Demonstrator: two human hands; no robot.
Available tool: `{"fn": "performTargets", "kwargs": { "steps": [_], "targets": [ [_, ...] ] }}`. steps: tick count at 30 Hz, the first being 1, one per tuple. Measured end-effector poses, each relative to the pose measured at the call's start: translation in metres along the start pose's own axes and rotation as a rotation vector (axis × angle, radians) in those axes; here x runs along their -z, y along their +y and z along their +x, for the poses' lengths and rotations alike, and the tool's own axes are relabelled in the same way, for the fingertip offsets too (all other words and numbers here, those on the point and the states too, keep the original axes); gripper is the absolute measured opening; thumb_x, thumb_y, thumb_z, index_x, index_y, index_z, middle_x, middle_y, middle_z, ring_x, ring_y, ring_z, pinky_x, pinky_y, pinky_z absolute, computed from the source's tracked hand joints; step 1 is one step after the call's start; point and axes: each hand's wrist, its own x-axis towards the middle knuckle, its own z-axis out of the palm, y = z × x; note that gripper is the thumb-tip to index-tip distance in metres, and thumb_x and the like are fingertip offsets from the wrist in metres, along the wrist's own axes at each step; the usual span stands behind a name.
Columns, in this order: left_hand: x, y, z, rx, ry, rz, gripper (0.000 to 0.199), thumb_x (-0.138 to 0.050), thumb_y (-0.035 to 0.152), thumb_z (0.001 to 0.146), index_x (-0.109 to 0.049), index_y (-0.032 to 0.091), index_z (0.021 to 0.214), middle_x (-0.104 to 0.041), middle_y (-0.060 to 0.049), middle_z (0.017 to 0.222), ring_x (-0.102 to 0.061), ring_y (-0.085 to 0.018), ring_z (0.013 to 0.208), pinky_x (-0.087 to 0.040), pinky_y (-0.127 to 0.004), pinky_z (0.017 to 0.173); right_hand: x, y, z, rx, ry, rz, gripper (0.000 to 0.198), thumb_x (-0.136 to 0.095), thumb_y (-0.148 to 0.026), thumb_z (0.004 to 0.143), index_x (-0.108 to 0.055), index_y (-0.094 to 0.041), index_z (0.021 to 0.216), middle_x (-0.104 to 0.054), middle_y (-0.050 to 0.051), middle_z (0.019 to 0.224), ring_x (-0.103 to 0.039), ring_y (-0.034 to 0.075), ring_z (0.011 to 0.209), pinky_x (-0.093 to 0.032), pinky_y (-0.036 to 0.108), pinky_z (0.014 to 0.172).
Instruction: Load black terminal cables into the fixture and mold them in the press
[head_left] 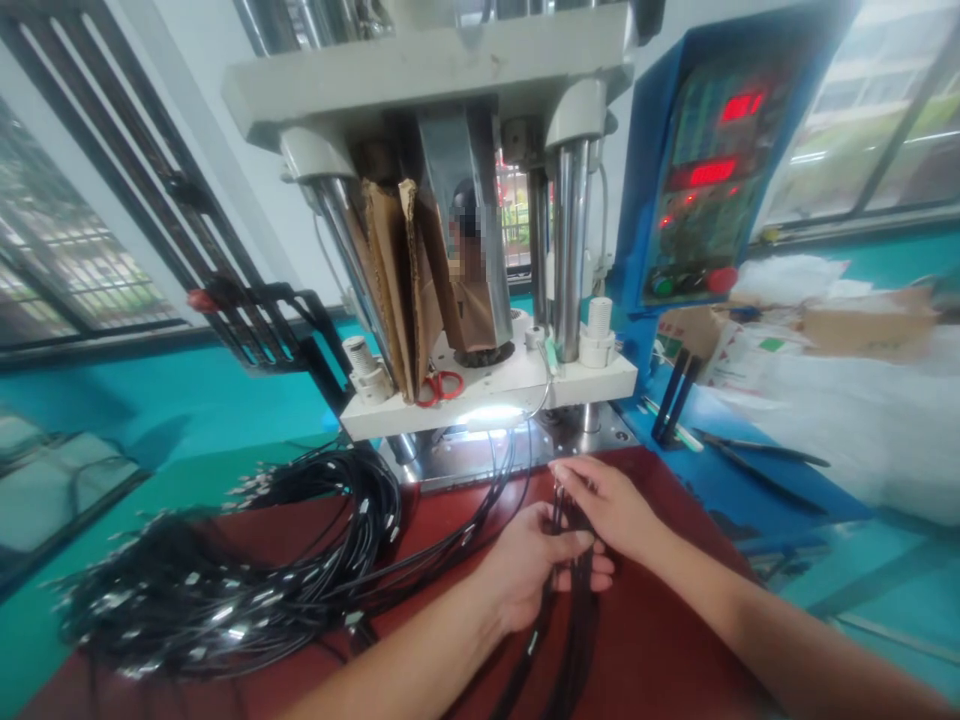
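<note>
Above the dark red table my left hand (536, 570) is closed around a bundle of black cables (574, 620), which hangs down toward me. My right hand (604, 495) pinches the upper ends of these cables just beyond the left hand, with its fingertips together. Small metallic ends show faintly between the right fingers, but blur hides their shape. To the left, a large coiled heap of black cables (247, 580) with pale tips lies on the table. Several thin cables run from the heap to the press, under its bright lamp (491, 418).
A press with a pale lower plate (517, 385) and steel columns (574, 250) stands ahead. Cardboard pieces (397, 290) and red-handled scissors (441, 387) rest on the plate. At right are a blue control box (697, 170), dark tweezers (765, 465) and white bags (870, 400).
</note>
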Motion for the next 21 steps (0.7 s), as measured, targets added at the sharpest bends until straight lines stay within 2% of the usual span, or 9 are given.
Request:
{"fn": "performTargets", "kwargs": {
  "steps": [5,8,11,14,16,18,21],
  "targets": [
    [0.005,0.003,-0.011,-0.003,-0.007,-0.034,0.026,-0.069,0.013,0.077,-0.053,0.012,0.096,-0.068,-0.008,0.083,-0.07,-0.018,0.071,-0.058,-0.031,0.068,0.01,0.012,0.027,-0.033,-0.067,-0.012,0.048,-0.034,-0.048,0.098,-0.072,-0.019,0.106,-0.073,0.007,0.097,-0.066,0.022,0.083,-0.05,0.035,0.076],
    [0.009,0.007,-0.02,-0.015,-0.014,-0.057,0.021,-0.069,0.015,0.077,-0.056,0.012,0.094,-0.068,-0.008,0.086,-0.069,-0.016,0.073,-0.058,-0.028,0.068,0.011,0.02,0.051,0.08,-0.136,-0.126,0.031,-0.051,-0.039,0.091,-0.073,-0.02,0.104,-0.072,0.007,0.101,-0.063,0.022,0.081,-0.048,0.035,0.078],
    [0.009,0.011,-0.025,-0.023,0.005,-0.071,0.021,-0.069,0.016,0.077,-0.055,0.013,0.093,-0.067,-0.007,0.086,-0.068,-0.015,0.071,-0.057,-0.027,0.065,0.0,0.018,0.063,0.211,-0.234,-0.233,0.016,-0.068,-0.032,0.079,-0.074,-0.021,0.088,-0.069,0.006,0.09,-0.059,0.022,0.082,-0.043,0.034,0.083],
    [0.01,0.014,-0.025,-0.019,0.027,-0.053,0.02,-0.068,0.017,0.077,-0.053,0.014,0.089,-0.066,-0.006,0.082,-0.065,-0.012,0.065,-0.056,-0.024,0.06,-0.014,0.014,0.06,0.264,-0.249,-0.335,0.016,-0.064,-0.03,0.083,-0.068,-0.019,0.072,-0.064,0.006,0.078,-0.056,0.023,0.084,-0.041,0.033,0.081],
    [0.011,0.014,-0.024,-0.017,0.037,-0.033,0.021,-0.069,0.02,0.077,-0.053,0.015,0.088,-0.065,-0.004,0.078,-0.064,-0.011,0.06,-0.054,-0.022,0.055,-0.015,0.013,0.051,0.261,-0.236,-0.389,0.017,-0.057,-0.024,0.087,-0.065,-0.019,0.073,-0.062,0.007,0.081,-0.055,0.023,0.086,-0.041,0.032,0.078],
    [0.012,0.013,-0.021,-0.014,0.032,-0.023,0.023,-0.07,0.023,0.077,-0.052,0.016,0.09,-0.064,-0.003,0.075,-0.062,-0.011,0.056,-0.051,-0.02,0.051,-0.005,0.013,0.038,0.237,-0.223,-0.435,0.012,-0.055,-0.018,0.086,-0.065,-0.019,0.08,-0.062,0.008,0.087,-0.056,0.023,0.084,-0.041,0.032,0.075],
    [0.013,0.012,-0.017,-0.028,0.014,-0.025,0.024,-0.069,0.027,0.079,-0.051,0.018,0.092,-0.06,0.001,0.068,-0.057,-0.009,0.05,-0.045,-0.018,0.044,0.029,0.01,0.013,0.179,-0.211,-0.498,0.009,-0.057,-0.015,0.082,-0.064,-0.019,0.087,-0.062,0.009,0.094,-0.059,0.023,0.083,-0.042,0.033,0.073]
  ]
}}
